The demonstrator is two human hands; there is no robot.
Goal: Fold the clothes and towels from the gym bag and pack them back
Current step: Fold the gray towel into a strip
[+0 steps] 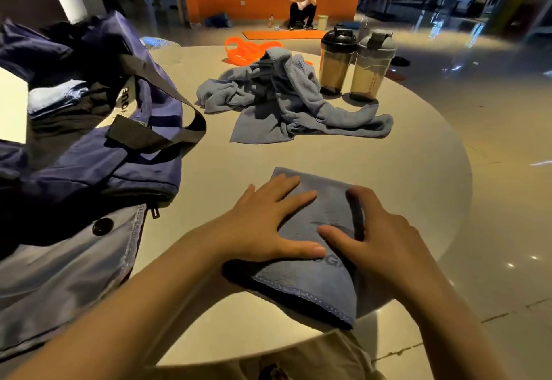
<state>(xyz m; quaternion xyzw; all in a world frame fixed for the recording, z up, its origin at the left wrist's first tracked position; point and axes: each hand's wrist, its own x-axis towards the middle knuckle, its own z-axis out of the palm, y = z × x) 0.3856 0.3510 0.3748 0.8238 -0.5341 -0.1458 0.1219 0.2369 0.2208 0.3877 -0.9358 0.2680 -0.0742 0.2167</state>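
Towel [310,230], folded into a blue rectangle, lies at the near edge of the round surface [418,164], its near hemmed corner hanging a little past the rim. The left hand [263,224] lies flat on the towel's left part, fingers [294,197] straight and spread, thumb stretched along the cloth. The right hand [379,236] rests on the towel's right side; its fingers curl down over the right edge and the thumb lies across the cloth, but whether they truly grasp the fold or only press it cannot be told. The two thumbs nearly meet over faint lettering on the towel.

A second towel [286,101], the same blue, lies crumpled in the middle of the surface, well apart from the folded one. Just beside it on the right stand two shaker bottles [355,62] with dark lids, upright and touching each other. Behind the crumpled towel lies something orange [248,51], partly hidden.

The navy gym bag [98,128] sits open on the left of the surface, dark strap looped over its side, with pale and dark cloth inside. A grey-blue garment [65,278] with a dark button lies below the bag, draped over the edge.

On the floor beyond, a person [302,0] squats by an orange wall, behind an orange mat [280,34].
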